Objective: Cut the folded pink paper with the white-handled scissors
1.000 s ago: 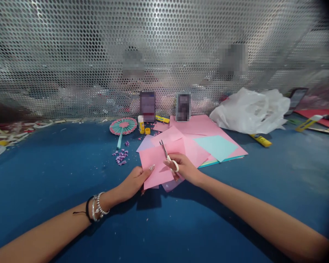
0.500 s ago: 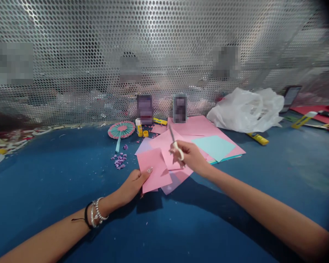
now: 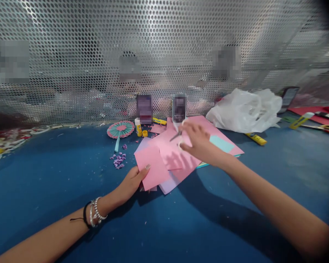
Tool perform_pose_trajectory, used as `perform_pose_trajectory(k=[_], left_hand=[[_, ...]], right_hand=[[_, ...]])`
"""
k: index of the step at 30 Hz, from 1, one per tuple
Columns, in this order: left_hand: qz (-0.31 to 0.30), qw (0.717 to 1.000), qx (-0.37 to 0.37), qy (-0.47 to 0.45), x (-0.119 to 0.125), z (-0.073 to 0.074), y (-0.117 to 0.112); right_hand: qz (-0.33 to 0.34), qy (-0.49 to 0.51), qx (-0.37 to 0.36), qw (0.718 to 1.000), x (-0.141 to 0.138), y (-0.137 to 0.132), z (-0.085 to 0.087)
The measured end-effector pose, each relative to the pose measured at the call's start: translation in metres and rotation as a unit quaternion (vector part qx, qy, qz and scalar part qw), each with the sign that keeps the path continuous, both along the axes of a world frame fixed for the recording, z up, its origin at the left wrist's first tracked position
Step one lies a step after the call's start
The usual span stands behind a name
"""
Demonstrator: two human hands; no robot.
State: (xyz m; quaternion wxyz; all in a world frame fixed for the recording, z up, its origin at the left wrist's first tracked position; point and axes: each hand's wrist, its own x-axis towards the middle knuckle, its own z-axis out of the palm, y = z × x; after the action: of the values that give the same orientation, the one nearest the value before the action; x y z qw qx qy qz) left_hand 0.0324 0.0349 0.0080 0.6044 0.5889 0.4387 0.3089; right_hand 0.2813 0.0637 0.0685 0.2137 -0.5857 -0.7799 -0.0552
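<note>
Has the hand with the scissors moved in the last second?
Yes. The right hand with the scissors has moved away from the person, off the pink sheet that the left hand holds, toward the mesh screen.

Single head-worn view, facing forward and down

It looks from above the near edge of the blue bench (image 3: 44, 171) across to the perforated metal screen (image 3: 164, 54), both forearms reaching in close below.

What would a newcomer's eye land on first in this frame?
Probably the pink paper sheets fanned out mid-table on the blue tabletop. The left hand pinches the nearest pink sheet, while the right hand holds small scissors above the pile. Behind, a perforated metal screen fills the background, with a white plastic bag at right.
</note>
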Motion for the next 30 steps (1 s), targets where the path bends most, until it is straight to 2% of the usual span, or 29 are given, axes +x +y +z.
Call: perform_pose_trajectory(k=[1, 2, 4, 6, 8, 10, 12, 18, 20, 23, 25, 28, 30], left_hand=[[0.010, 1.000, 0.001, -0.008, 0.000, -0.001, 0.001], [0.019, 1.000, 0.002, -0.014, 0.000, -0.001, 0.002], [0.025, 0.999, 0.002, -0.023, -0.001, -0.003, 0.003], [0.014, 1.000, -0.004, -0.028, -0.001, -0.005, 0.004], [0.020, 0.999, -0.006, -0.031, -0.001, -0.007, 0.004], [0.037, 0.999, -0.002, -0.024, 0.000, -0.008, 0.004], [0.049, 0.999, 0.006, -0.020, 0.000, -0.009, 0.004], [0.063, 0.997, -0.010, -0.032, 0.000, -0.010, 0.007], [0.061, 0.997, -0.016, -0.040, -0.001, -0.012, 0.009], [0.052, 0.997, -0.011, -0.047, -0.001, -0.014, 0.011], [0.060, 0.998, 0.006, -0.027, -0.001, -0.014, 0.012], [0.128, 0.989, 0.071, 0.030, -0.004, -0.012, 0.015], [0.217, 0.967, 0.121, 0.050, -0.007, -0.012, 0.019]], right_hand=[[0.002, -0.050, -0.090, 0.995, 0.000, 0.003, -0.008], [0.039, -0.093, -0.153, 0.983, 0.001, 0.003, -0.012], [0.098, -0.123, -0.175, 0.972, 0.002, 0.000, -0.013], [0.096, -0.101, -0.102, 0.985, 0.003, -0.006, -0.003], [0.056, -0.050, -0.013, 0.997, 0.001, -0.011, 0.010], [0.026, 0.003, 0.042, 0.999, -0.002, -0.013, 0.021], [0.017, 0.039, 0.067, 0.997, -0.005, -0.012, 0.024], [0.049, 0.072, 0.082, 0.993, -0.007, -0.007, 0.014], [0.071, 0.098, 0.066, 0.990, -0.008, -0.007, 0.015], [0.107, 0.167, 0.001, 0.980, -0.009, -0.008, 0.015], [0.107, 0.212, -0.031, 0.971, -0.012, -0.008, 0.012], [0.102, 0.290, -0.072, 0.949, -0.020, -0.008, 0.004], [0.126, 0.375, -0.142, 0.908, -0.028, -0.010, -0.001]])
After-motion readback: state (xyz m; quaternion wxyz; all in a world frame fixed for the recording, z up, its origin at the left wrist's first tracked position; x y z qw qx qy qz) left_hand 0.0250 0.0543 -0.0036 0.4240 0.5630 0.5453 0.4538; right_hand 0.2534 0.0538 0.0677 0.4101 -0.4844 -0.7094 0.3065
